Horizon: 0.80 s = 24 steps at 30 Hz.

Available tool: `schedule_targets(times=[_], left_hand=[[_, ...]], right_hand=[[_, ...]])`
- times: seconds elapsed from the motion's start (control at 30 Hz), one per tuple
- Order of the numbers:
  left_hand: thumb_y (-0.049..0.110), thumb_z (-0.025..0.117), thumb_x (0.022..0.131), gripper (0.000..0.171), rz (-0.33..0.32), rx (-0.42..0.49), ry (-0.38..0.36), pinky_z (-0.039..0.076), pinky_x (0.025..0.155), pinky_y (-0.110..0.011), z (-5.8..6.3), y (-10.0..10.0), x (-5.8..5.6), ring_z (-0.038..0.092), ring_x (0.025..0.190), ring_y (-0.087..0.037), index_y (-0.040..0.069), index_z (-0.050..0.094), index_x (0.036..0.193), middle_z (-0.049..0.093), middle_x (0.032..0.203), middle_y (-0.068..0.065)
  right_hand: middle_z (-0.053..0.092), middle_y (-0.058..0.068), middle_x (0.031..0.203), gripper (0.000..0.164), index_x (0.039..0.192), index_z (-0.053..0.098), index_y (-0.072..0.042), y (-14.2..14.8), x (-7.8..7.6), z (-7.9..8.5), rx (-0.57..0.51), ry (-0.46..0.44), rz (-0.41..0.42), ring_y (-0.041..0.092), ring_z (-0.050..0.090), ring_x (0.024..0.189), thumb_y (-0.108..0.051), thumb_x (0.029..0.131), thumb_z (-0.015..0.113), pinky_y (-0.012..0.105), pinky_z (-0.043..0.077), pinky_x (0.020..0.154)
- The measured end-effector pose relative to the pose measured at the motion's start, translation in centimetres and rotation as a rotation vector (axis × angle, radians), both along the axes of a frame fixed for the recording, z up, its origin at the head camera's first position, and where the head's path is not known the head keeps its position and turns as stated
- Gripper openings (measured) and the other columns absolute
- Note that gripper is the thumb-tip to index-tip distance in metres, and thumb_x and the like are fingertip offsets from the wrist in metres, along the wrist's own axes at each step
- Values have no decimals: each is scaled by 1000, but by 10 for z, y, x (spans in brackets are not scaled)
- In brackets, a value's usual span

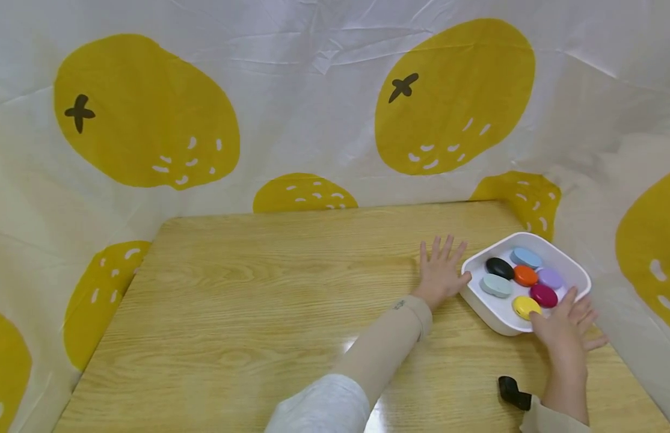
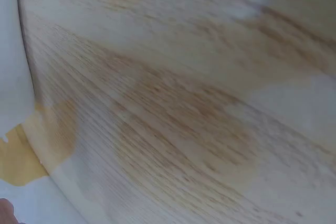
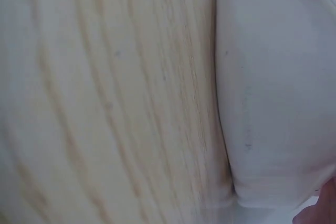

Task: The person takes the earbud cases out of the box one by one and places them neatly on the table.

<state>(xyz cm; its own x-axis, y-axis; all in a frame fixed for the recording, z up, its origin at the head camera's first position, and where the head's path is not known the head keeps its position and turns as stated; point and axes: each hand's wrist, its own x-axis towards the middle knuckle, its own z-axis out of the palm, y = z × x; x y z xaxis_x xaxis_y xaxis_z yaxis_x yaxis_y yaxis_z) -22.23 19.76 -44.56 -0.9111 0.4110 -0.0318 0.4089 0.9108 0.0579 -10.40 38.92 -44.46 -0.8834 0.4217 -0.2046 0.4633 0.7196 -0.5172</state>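
Observation:
A white square dish with rounded corners (image 1: 489, 313) sits at the right side of the table. Inside lie several smooth oval pieces: light blue (image 1: 526, 257), black (image 1: 500, 268), orange (image 1: 525, 275), lavender (image 1: 550, 278), pale green (image 1: 496, 285), magenta (image 1: 543, 295) and yellow (image 1: 527, 307). My left hand (image 1: 441, 276) has its fingers spread, with the thumb right at the dish's left rim. At the front right rim, my right hand (image 1: 568, 334) also spreads its fingers, thumb tip overlapping the rim near the yellow piece. The dish's outer wall (image 3: 273, 87) fills the right wrist view's right side.
The wooden table (image 1: 259, 300) stretches left of the dish. White cloth with yellow fruit prints (image 1: 308, 120) hangs behind and along both sides. A small black piece (image 1: 512, 394) shows by the right cuff.

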Motion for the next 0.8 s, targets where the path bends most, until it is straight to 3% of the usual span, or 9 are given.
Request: schedule_targets(times=[0.13, 0.37, 0.6, 0.8], left_hand=[[62, 31, 87, 69, -16, -5, -11, -3, 109, -45, -1, -2, -1, -10, 139, -15, 42, -3, 144, -7, 152, 12], [69, 32, 82, 77, -72, -52, 23, -8, 108, -46, -6, -10, -4, -15, 138, -15, 42, -7, 143, -12, 151, 11], [66, 37, 79, 82, -140, -65, 62, -2, 109, -47, -11, -17, -6, -10, 139, -16, 38, -3, 145, -7, 153, 9], [63, 39, 79, 81, -156, -57, 72, 0, 109, -47, -13, -25, -3, -6, 140, -16, 33, 6, 147, -6, 153, 9]], right_hand=[[-40, 32, 130, 93, 130, -35, 1, -2, -2, 2, -21, -37, -15, 53, -36, 116, -14, 81, 43, 72, -23, 78], [-38, 34, 129, 92, 131, -33, 0, -2, -5, 4, -39, -76, 15, 53, -35, 116, -17, 82, 43, 72, -24, 78], [-32, 37, 130, 89, 135, -26, 0, 0, -7, 1, -17, -53, 124, 53, -32, 118, -22, 85, 44, 75, -21, 77], [-27, 40, 131, 88, 136, -24, 1, -3, -11, 1, 23, -44, 175, 56, -28, 118, -22, 85, 44, 75, -21, 77]])
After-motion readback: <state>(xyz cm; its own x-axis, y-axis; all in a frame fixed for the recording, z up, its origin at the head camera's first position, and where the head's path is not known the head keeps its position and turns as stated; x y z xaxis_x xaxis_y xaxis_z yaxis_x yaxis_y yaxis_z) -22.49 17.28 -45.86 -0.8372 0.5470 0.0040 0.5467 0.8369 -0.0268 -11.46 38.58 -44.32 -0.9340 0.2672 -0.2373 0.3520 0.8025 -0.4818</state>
